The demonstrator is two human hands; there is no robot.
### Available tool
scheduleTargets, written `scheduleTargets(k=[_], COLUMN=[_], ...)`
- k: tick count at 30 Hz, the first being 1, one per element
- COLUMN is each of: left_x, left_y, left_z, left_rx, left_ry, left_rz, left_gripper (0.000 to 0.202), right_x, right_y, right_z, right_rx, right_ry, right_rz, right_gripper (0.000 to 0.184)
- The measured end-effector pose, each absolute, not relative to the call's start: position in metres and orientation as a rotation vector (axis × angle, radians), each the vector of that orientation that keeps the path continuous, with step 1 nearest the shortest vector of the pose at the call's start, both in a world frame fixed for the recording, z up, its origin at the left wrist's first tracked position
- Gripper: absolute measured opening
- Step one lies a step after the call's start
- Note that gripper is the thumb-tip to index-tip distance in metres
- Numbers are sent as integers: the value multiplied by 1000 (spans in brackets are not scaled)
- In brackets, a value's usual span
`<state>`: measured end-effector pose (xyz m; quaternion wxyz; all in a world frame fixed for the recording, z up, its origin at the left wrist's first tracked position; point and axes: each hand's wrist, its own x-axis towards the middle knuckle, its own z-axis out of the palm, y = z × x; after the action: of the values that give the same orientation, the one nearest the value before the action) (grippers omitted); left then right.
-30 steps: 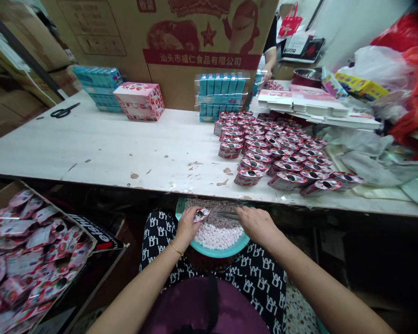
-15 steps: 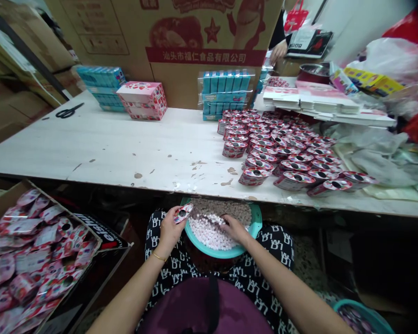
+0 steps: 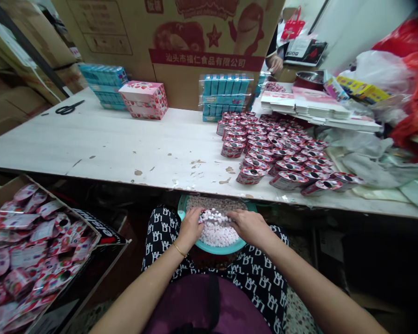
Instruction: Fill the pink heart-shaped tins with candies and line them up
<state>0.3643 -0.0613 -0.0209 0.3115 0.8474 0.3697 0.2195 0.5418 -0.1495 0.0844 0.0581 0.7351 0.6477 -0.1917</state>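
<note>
A teal basin [image 3: 182, 206] full of small white pellet sweets [image 3: 218, 235] sits between my knees under the table edge. Over it, my left hand [image 3: 190, 228] is closed around a small red-and-white printed carton [image 3: 202, 216], mostly hidden by the fingers. My right hand [image 3: 248, 226] is closed on what looks like a scoop [image 3: 225, 220], heaped with white sweets, its handle hidden in the fingers. The scoop's heap is right up against the carton's opening.
Rows of upright oval-topped cartons [image 3: 251, 175] cover the table's right side. A box of flattened strawberry-print cartons [image 3: 24, 250] is at lower left. Scissors [image 3: 69, 107], a pink box [image 3: 144, 99] and blue packs [image 3: 226, 95] lie farther back. Another person's hand [image 3: 274, 62] shows behind.
My left hand has moved right with the carton, from the basin's left rim to over the sweets. The loaded scoop in my right hand has risen slightly and now meets it.
</note>
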Motion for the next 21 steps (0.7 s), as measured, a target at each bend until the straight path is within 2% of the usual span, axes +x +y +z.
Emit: scheduleTargets(k=[11,16,21], left_x=[355,336,321], left_y=[-57,-52,-42], left_z=[-18,-5,11], left_rx=[2243,2455,2679], left_ry=[1007,979,1027], left_rz=[568,557,472], left_gripper=[41,45,38], right_x=[557,563,559], right_y=[-179,-189,-184], right_z=[55,32,11], right_rx=[2404,2388,2373], right_ry=[1992,1867,1828], right_rz=[-751,-650,-609], right_gripper=[33,31,30])
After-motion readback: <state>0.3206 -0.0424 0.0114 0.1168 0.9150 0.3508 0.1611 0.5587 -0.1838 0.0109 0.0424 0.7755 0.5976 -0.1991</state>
